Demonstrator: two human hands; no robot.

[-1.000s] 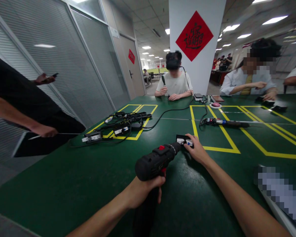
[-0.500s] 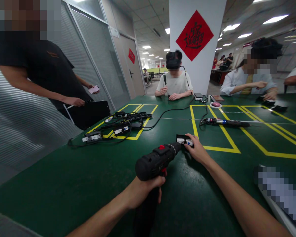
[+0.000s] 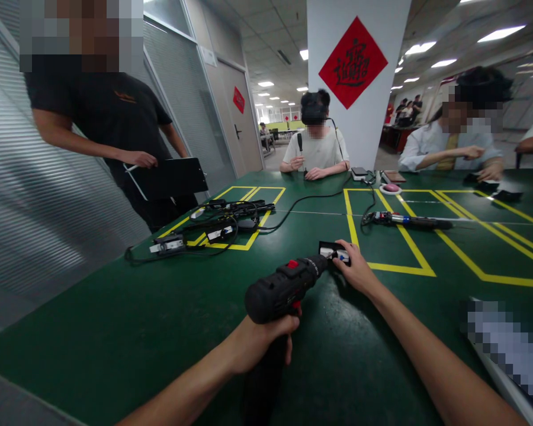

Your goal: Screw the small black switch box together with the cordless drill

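1. L hand [image 3: 264, 337]: wrapped round the grip of a blk power drill [image 3: 278, 290], fingers curled, thumb along its near side. Can't tell if a finger presses the red trigger.
2. Drill: tilted, chuck pointing far & R, bit end right at the small blk/white part [image 3: 327, 251]. Exact contact pt too small to tell.
3. R hand [image 3: 355, 269]: partly closed, thumb + fingers pinching the part's R end.
4. Part: approx. mid-bench, far of the drill, just L of the R-side yellow tape [image 3: 400, 267].
5. Green bench [image 3: 160, 325], L side: tangle of blk cables [image 3: 244, 210] w/ blk/white modules [image 3: 169, 245] at its near edge.
6. Bench, R side: long dark tool [image 3: 408, 220] lying across tape; pink item [image 3: 391, 188] on a white ring beyond it.
7. Far side: seated person in headset [image 3: 317, 139], upright tool [image 3: 299, 143] in one hand; another seated person [image 3: 450, 148] far R.
8. L: standing person [image 3: 102, 118] w/ blk clipboard [image 3: 171, 177].
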